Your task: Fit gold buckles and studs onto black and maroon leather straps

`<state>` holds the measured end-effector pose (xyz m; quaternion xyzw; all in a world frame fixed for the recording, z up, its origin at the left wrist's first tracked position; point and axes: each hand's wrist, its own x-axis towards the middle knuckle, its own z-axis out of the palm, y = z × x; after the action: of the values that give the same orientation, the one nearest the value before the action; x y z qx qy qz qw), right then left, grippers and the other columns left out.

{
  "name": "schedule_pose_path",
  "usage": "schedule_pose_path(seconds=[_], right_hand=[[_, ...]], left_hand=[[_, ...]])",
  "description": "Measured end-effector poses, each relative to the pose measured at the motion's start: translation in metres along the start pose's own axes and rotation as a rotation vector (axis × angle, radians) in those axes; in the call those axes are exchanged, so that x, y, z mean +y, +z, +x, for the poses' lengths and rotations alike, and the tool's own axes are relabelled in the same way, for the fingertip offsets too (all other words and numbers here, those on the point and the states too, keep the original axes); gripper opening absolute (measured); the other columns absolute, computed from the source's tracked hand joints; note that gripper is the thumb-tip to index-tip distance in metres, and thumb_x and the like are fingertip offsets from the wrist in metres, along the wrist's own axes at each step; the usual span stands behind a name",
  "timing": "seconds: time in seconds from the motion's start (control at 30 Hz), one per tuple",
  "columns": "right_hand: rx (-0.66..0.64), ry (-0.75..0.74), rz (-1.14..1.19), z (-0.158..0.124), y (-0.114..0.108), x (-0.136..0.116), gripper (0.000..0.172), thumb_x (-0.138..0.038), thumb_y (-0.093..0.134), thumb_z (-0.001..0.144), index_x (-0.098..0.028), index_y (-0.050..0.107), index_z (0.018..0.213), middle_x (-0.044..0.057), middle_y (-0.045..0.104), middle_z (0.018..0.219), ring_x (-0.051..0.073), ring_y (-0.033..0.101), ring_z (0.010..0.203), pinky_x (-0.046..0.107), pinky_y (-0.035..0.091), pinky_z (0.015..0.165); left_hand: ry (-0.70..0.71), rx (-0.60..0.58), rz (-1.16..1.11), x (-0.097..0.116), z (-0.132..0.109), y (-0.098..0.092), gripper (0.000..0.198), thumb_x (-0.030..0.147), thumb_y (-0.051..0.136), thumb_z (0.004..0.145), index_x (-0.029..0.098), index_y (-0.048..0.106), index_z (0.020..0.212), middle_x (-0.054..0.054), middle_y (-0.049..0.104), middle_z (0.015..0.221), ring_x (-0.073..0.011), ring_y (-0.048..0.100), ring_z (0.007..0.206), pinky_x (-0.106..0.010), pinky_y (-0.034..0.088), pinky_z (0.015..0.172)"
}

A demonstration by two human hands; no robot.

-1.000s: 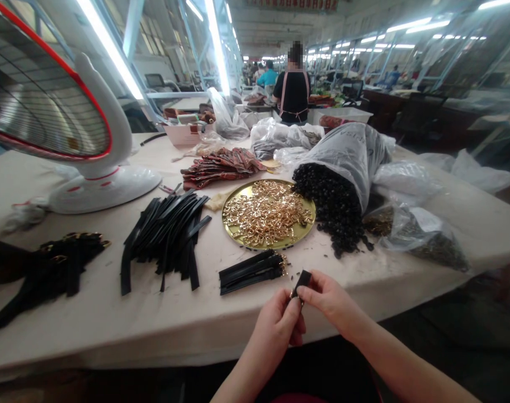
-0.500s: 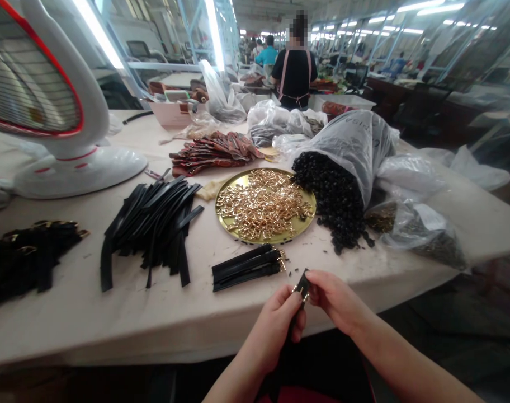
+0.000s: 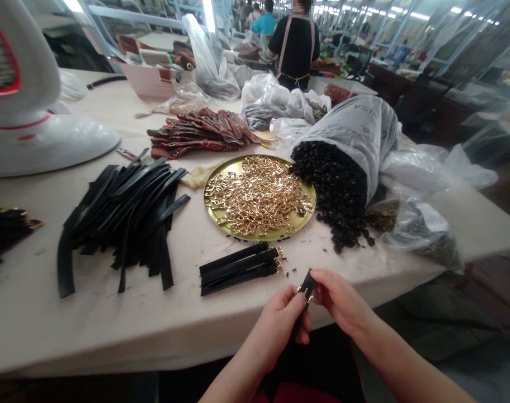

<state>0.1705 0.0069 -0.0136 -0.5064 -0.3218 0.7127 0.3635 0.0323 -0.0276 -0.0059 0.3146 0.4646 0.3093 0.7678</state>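
Between my hands, at the front edge of the table, is a black strap [image 3: 307,281] with a small gold buckle [image 3: 309,296] on it. My left hand [image 3: 286,313] is closed round the strap below the buckle, its thumb pressing on top. With thumb and fingers my right hand [image 3: 334,294] pinches the strap's upper end. A small bundle of black straps with buckles [image 3: 240,268] lies just left of my hands. Beyond it stands a round gold tray [image 3: 211,215] heaped with gold buckles [image 3: 259,196]. Black loops or small pieces [image 3: 334,184] spill from a plastic bag [image 3: 364,129].
Loose black straps [image 3: 124,218] lie to the left, with more buckled straps [image 3: 5,235] at the far left. A white fan [image 3: 32,140] stands at the back left. Behind the tray are brown-red strips [image 3: 204,131]. A person in an apron [image 3: 294,47] stands beyond the table.
The view has tilted down and turned slightly to the right. Both hands keep hold of the strap in nearly the same pose.
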Motion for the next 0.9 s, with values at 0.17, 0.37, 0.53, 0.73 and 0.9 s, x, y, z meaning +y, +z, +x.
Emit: schedule_pose_path(seconds=[0.17, 0.37, 0.53, 0.73, 0.9], right_hand=[[0.067, 0.026, 0.016, 0.003, -0.003, 0.002, 0.029, -0.036, 0.056, 0.077, -0.016, 0.048, 0.057, -0.004, 0.042, 0.05, 0.009, 0.036, 0.047, 0.023, 0.029, 0.047], [0.132, -0.162, -0.438, 0.0, -0.017, -0.005, 0.039, -0.048, 0.043, 0.084, -0.018, 0.046, 0.061, -0.003, 0.041, 0.054, 0.01, 0.038, 0.052, 0.024, 0.031, 0.049], [0.147, -0.258, -0.771, 0.002, -0.027, -0.015, 0.038, -0.047, 0.041, 0.085, -0.019, 0.042, 0.06, -0.004, 0.036, 0.055, 0.011, 0.037, 0.053, 0.024, 0.029, 0.05], [0.164, -0.225, -0.776, 0.011, -0.036, -0.01, 0.037, -0.047, 0.039, 0.086, -0.018, 0.043, 0.062, -0.004, 0.038, 0.055, 0.011, 0.039, 0.053, 0.024, 0.03, 0.05], [0.161, -0.219, -0.778, 0.011, -0.036, -0.01, 0.037, -0.046, 0.04, 0.086, -0.018, 0.043, 0.061, -0.005, 0.038, 0.055, 0.01, 0.037, 0.052, 0.024, 0.029, 0.05]], left_hand=[[-0.023, -0.005, -0.02, 0.003, 0.001, 0.002, 0.02, 0.035, 0.039, 0.086, 0.017, 0.043, 0.08, 0.004, 0.053, 0.054, -0.0042, 0.044, 0.037, -0.015, 0.03, 0.039], [-0.074, -0.072, -0.224, -0.005, 0.007, 0.013, 0.022, 0.035, 0.04, 0.086, 0.015, 0.047, 0.09, 0.002, 0.056, 0.057, -0.0055, 0.049, 0.039, -0.014, 0.033, 0.039], [-0.152, -0.077, -0.382, -0.011, 0.015, 0.026, 0.019, 0.031, 0.041, 0.085, 0.013, 0.045, 0.088, -0.001, 0.058, 0.06, -0.0063, 0.051, 0.041, -0.015, 0.035, 0.039], [-0.165, -0.069, -0.415, -0.012, 0.022, 0.031, 0.019, 0.03, 0.041, 0.085, 0.012, 0.046, 0.09, -0.001, 0.058, 0.061, -0.0069, 0.052, 0.043, -0.015, 0.036, 0.04], [-0.15, -0.051, -0.399, -0.012, 0.023, 0.03, 0.02, 0.031, 0.041, 0.085, 0.013, 0.045, 0.091, -0.002, 0.058, 0.062, -0.0072, 0.053, 0.044, -0.015, 0.037, 0.04]])
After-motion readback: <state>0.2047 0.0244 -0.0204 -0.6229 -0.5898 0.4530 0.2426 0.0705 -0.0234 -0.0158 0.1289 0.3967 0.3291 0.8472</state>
